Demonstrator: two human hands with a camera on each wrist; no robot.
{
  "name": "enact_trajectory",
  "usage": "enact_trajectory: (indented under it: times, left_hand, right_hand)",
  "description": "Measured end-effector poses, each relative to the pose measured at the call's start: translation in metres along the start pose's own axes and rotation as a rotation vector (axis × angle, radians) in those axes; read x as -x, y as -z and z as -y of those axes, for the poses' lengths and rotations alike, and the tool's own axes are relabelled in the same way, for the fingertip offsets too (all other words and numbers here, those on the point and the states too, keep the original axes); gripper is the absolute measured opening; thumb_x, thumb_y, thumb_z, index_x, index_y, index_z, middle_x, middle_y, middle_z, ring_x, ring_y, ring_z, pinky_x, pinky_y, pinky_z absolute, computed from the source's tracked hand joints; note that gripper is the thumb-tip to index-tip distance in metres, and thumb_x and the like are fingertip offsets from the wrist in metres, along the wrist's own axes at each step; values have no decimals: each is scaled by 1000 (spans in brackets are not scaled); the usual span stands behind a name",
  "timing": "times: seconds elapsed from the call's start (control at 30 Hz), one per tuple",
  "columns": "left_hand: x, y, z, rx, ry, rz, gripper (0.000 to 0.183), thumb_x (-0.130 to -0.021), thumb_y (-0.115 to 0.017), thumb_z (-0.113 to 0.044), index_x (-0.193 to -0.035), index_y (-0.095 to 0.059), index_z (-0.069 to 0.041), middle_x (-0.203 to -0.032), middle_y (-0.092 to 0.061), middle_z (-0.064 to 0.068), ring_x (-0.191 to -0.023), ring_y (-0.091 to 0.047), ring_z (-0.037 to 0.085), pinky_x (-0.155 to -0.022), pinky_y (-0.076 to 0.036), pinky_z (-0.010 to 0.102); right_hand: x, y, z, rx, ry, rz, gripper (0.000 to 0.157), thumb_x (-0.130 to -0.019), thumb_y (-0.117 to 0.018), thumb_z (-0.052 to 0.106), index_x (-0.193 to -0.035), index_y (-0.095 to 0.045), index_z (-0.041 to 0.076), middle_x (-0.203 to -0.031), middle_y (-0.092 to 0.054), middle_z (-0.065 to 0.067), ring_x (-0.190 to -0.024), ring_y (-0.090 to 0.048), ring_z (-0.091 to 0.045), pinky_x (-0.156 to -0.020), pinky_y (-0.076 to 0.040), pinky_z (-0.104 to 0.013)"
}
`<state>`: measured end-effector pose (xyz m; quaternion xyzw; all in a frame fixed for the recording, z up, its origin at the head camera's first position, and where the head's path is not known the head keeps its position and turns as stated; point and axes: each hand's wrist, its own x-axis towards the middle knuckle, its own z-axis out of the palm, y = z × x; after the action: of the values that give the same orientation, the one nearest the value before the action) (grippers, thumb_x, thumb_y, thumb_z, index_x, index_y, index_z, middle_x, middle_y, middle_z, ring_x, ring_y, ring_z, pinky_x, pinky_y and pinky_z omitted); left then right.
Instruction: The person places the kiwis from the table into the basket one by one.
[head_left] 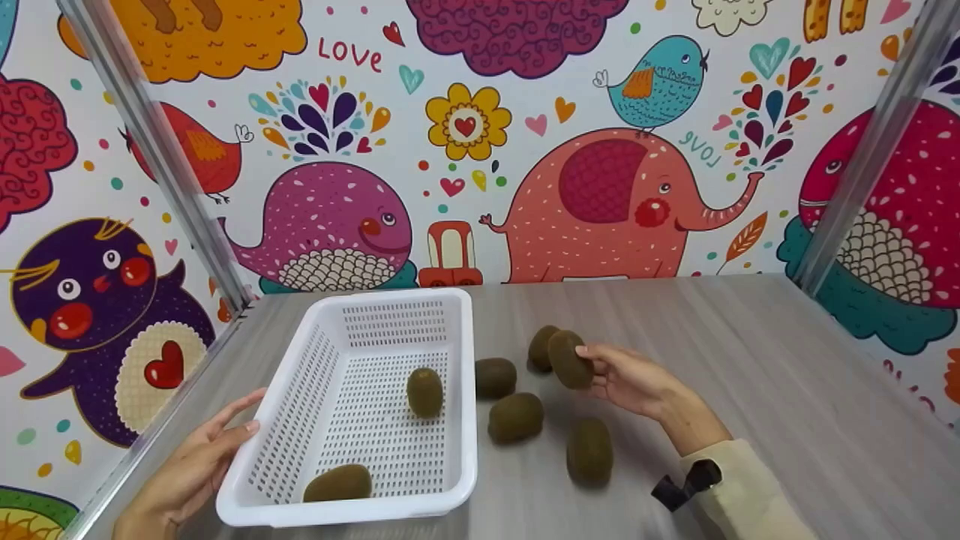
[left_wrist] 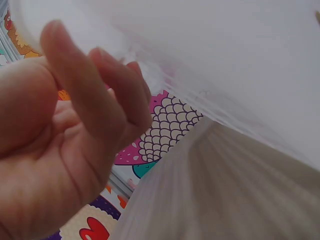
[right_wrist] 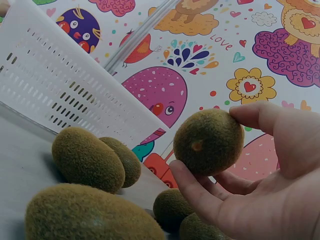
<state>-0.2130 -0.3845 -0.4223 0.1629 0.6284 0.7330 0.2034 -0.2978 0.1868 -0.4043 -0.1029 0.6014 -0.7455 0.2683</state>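
In the head view, my right hand (head_left: 634, 382) pinches a brown kiwi (head_left: 570, 361) between thumb and fingers, above the table and to the right of the white plastic basket (head_left: 469, 450). The right wrist view shows one end of this kiwi (right_wrist: 207, 142) turned to the camera. At the basket's left side my left hand (head_left: 191, 465) holds the rim; its bent fingers (left_wrist: 95, 100) lie against the white plastic in the left wrist view. Inside the basket are two kiwis, one near the right wall (head_left: 425, 392) and another kiwi (head_left: 339, 483) at the near end.
Several loose kiwis lie between basket and right hand, among them one kiwi (head_left: 495, 377) beside the basket wall, a kiwi (head_left: 516, 418) nearer, and a kiwi (head_left: 589, 452) closest to me. A printed wall (head_left: 465, 195) backs the grey table (head_left: 750, 360), with metal posts at both corners.
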Motion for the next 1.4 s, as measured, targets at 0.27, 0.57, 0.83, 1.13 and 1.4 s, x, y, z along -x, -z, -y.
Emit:
enact_trajectory:
  times: [0.27,0.57,0.83,1.13,1.4]
  left_hand:
    - [0,0,0,1,2,-2,51,-110,-26,-13,-138,-47,-51,-129,-68,-7,-118,-67,18,-96,-58,45]
    - [1,1,1,17,1,12,52,-110,-25,-13,-139,-46,-51,-130,-67,-7,-119,-66,19,-97,-57,46]
    - [0,0,0,8,-13,6,52,-110,-25,-12,-139,-47,-50,-130,-68,-7,-118,-67,18,-97,-57,44]
    - [1,-2,2,10,-7,-12,51,-110,-27,-13,-138,-47,-50,-130,-68,-7,-118,-67,19,-98,-57,44]
    - [1,-2,0,0,-28,-6,51,-110,-27,-12,-139,-47,-49,-131,-68,-7,-118,-67,19,-98,-57,44]
  right_hand:
    - [-5,-10,-5,-54,6,37,25,-106,-49,24,-126,-49,10,-113,-66,-1,-106,-65,-16,-105,-51,-35]
    - [-9,-28,-11,-34,8,71,15,-104,-52,23,-114,-55,12,-110,-67,-1,-104,-67,-17,-104,-54,-38]
    - [-10,-47,-11,10,5,81,23,-103,-55,24,-120,-60,9,-112,-65,-3,-102,-67,-19,-101,-55,-39]
    - [-15,-71,-7,13,-13,86,28,-101,-58,22,-122,-55,4,-113,-64,-5,-104,-68,-20,-102,-55,-41]
    - [-21,-85,8,39,2,120,29,-100,-60,21,-121,-54,3,-114,-63,-7,-108,-68,-24,-105,-53,-47]
